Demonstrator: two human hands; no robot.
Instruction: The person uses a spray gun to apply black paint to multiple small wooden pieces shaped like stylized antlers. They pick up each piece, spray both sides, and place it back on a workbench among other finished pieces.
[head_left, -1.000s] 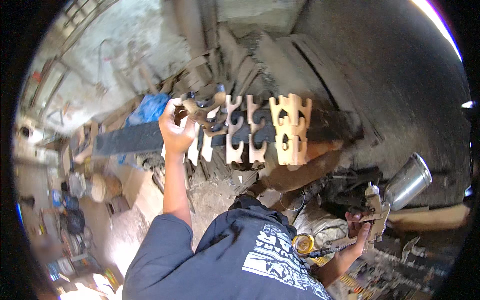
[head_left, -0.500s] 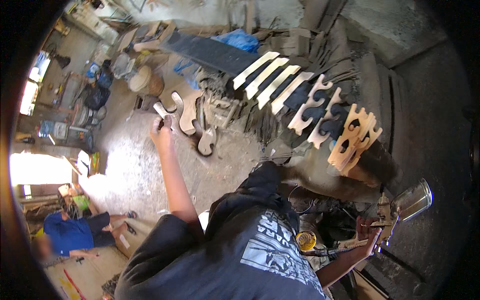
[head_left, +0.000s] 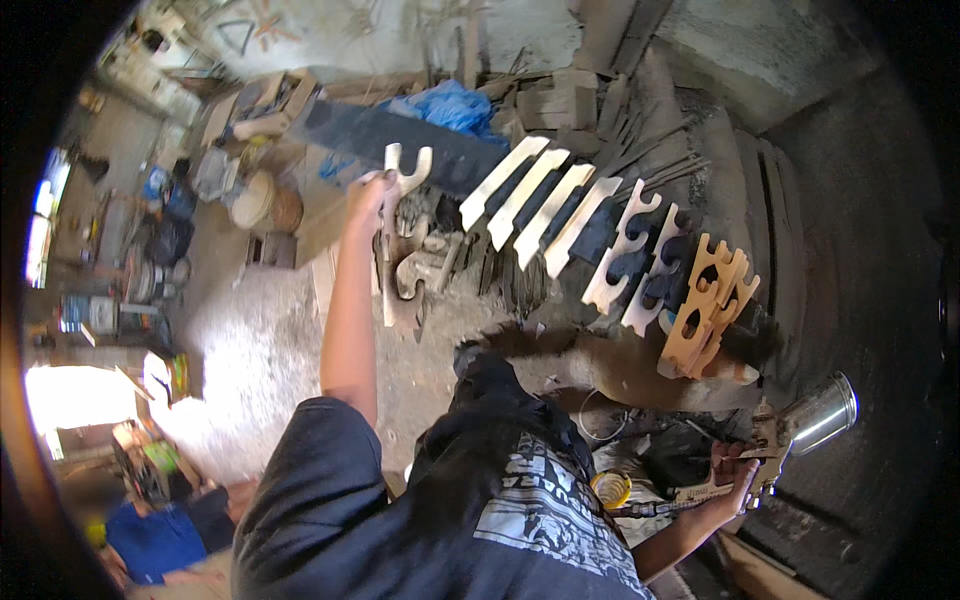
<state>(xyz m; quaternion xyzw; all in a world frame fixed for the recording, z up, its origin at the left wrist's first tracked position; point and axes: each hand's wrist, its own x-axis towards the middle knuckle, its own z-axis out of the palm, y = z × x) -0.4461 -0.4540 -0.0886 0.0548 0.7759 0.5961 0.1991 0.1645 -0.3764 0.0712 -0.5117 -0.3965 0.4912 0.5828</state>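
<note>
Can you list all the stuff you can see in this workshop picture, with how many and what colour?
carved wooden piece: one, pale, held up by left hand
wooden pieces: a row, pale to orange, lying across dark board
dark board: one, black, upper middle
blue sheet: one, behind board
spray gun: one, shiny metal cup, in right hand
yellow tin: one, near right arm
left hand: raised, gripping piece
right hand: low right, gripping gun

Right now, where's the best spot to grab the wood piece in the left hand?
Probably the straight shank below the forked top, where the left hand already grips the wood piece. It stands upright with the narrow shank facing the palm, so come from the left side.
</note>
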